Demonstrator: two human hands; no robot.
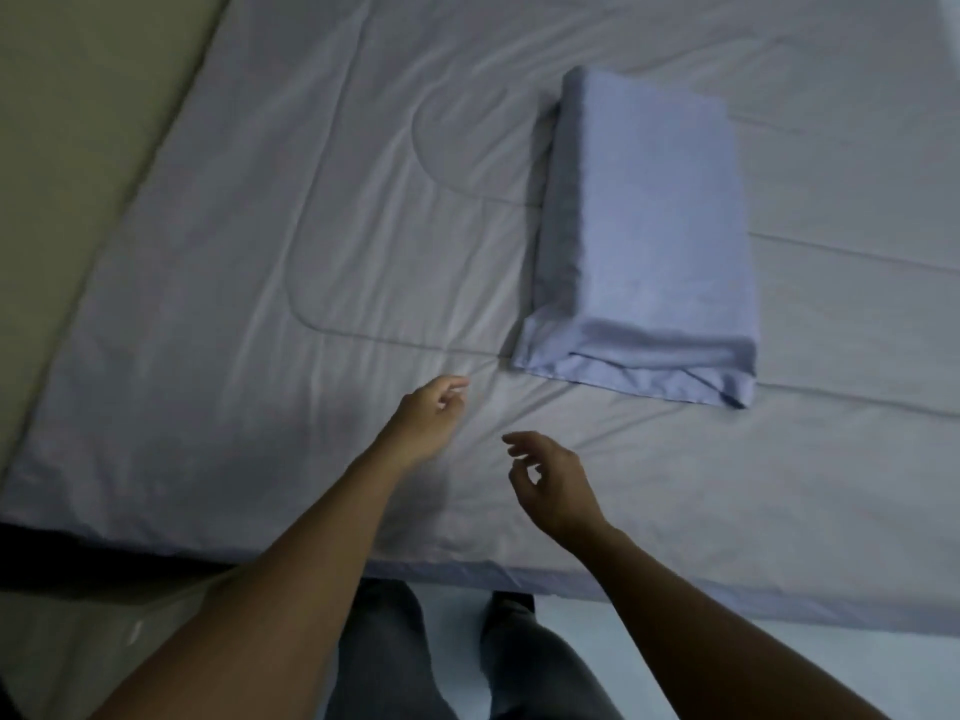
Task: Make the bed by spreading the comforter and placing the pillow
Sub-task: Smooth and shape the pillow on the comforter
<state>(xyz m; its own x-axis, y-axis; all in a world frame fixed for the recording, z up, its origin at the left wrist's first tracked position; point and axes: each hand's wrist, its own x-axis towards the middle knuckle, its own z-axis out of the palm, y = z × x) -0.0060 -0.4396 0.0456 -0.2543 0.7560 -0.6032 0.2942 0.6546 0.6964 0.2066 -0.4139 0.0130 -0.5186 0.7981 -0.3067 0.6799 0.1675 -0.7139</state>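
Observation:
A pale lilac-grey quilted comforter (291, 241) lies spread flat over the bed, with light creases and stitched lines. On it, right of centre, rests a blue rectangular pillow (649, 226), its flap end turned toward me. My left hand (428, 420) hovers just above the comforter, a short way below and left of the pillow's near corner, fingers loosely curled and holding nothing. My right hand (553, 483) floats beside it, closer to me, fingers apart and empty. Neither hand touches the pillow.
The bed's near edge (675, 595) runs across the lower frame, with my legs in dark trousers (395, 662) against it. A beige wall or panel (67, 122) borders the bed on the left. Pale floor (597, 652) shows below.

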